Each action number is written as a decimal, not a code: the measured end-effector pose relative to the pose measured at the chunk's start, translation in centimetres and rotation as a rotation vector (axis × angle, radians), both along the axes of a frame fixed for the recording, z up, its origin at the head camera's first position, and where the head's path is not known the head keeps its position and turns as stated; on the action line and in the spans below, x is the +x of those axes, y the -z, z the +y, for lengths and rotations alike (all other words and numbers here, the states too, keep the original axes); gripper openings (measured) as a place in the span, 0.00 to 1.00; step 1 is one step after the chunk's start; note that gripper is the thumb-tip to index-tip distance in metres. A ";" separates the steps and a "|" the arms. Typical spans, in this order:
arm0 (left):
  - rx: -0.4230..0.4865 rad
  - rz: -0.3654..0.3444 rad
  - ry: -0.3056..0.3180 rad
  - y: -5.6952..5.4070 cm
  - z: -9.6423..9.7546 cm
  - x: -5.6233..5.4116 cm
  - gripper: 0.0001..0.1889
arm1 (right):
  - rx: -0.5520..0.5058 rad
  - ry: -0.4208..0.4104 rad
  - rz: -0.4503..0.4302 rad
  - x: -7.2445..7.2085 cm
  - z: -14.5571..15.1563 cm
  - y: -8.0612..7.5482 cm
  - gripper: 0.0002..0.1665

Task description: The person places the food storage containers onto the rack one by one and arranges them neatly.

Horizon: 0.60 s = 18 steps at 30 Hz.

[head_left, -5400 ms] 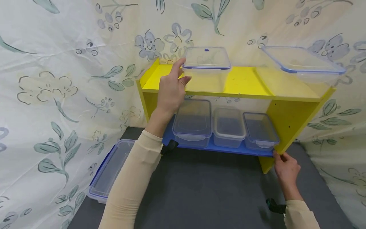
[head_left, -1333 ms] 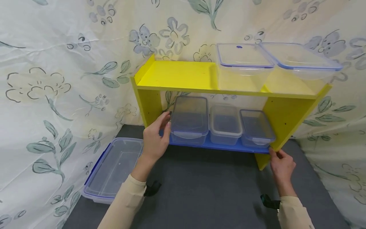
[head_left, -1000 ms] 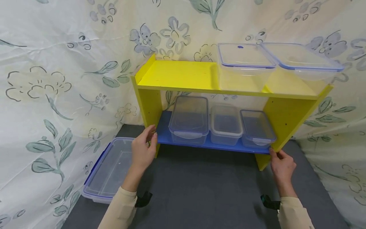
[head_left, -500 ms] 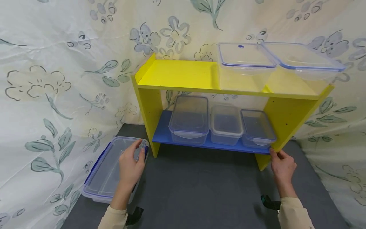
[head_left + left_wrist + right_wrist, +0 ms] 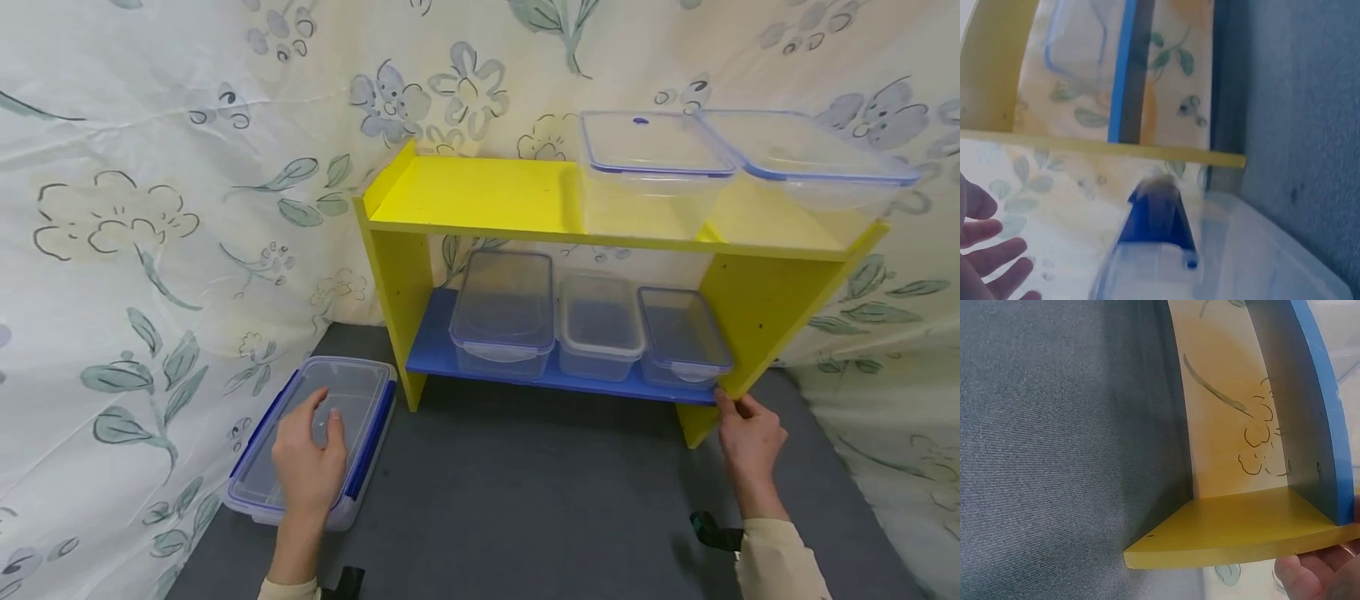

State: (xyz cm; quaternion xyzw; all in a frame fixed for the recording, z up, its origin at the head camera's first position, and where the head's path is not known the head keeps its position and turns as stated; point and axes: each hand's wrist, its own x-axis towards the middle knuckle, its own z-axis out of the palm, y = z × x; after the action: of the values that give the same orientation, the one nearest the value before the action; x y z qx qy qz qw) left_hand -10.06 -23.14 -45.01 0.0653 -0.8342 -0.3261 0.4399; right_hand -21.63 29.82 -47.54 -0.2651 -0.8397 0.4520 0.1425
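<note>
My left hand (image 5: 311, 454) is over the large flat lidded food container (image 5: 367, 450) on the table at left, fingers spread and nothing held. Whether it touches the lid I cannot tell. In the left wrist view, the container's blue clip (image 5: 1157, 219) shows beside my fingers (image 5: 997, 256). At the lower right, my right hand (image 5: 752, 442) grips the front edge of the yellow shelf unit's right side panel (image 5: 772, 308), where the blue lower shelf (image 5: 585, 387) meets it. The right wrist view shows fingertips (image 5: 1300, 578) against the panel's outer side.
Two clear containers with blue-rimmed lids, one (image 5: 656, 183) beside the other (image 5: 817, 167), occupy the right of the yellow top shelf (image 5: 487, 196). On the blue shelf stand a larger container (image 5: 504, 317), a middle one (image 5: 600, 325) and a smaller one (image 5: 684, 337). A floral cloth hangs behind.
A clear container has shifted right along the top shelf, beside the other. My left hand has come off it, passed the lower shelf and moved down left over the flat container. The right hand stays.
</note>
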 end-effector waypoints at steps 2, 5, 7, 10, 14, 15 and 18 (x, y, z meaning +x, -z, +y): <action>0.013 0.007 -0.021 0.0 -0.4 0.1 0.17 | -0.006 -0.006 -0.010 0.0 0.2 -0.1 0.32; 0.014 0.011 -0.051 0.4 -1.1 0.4 0.17 | -0.006 -0.011 -0.021 0.0 0.4 -0.2 0.33; 0.015 0.007 -0.091 0.7 -1.6 0.7 0.17 | 0.005 -0.010 -0.015 0.0 0.3 -0.1 0.32; 0.033 -0.027 -0.186 0.9 -2.7 1.4 0.18 | 0.009 -0.018 -0.006 0.0 0.0 0.2 0.31; 0.107 -0.150 -0.314 1.3 -4.0 2.2 0.22 | 0.001 -0.011 0.014 0.0 -0.3 0.3 0.30; 0.143 -0.195 -0.332 1.4 -4.3 2.3 0.24 | 0.005 -0.006 0.020 0.0 -0.3 0.3 0.30; 0.244 -0.303 -0.377 2.1 -5.4 2.5 0.28 | 0.019 0.011 0.023 0.0 0.0 0.1 0.30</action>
State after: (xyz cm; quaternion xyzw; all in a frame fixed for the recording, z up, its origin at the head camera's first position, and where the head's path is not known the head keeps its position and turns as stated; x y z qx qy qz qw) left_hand -7.60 -28.50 -47.08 0.3199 -0.8183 -0.3230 0.3517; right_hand -21.65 29.81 -47.69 -0.2629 -0.8409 0.4462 0.1570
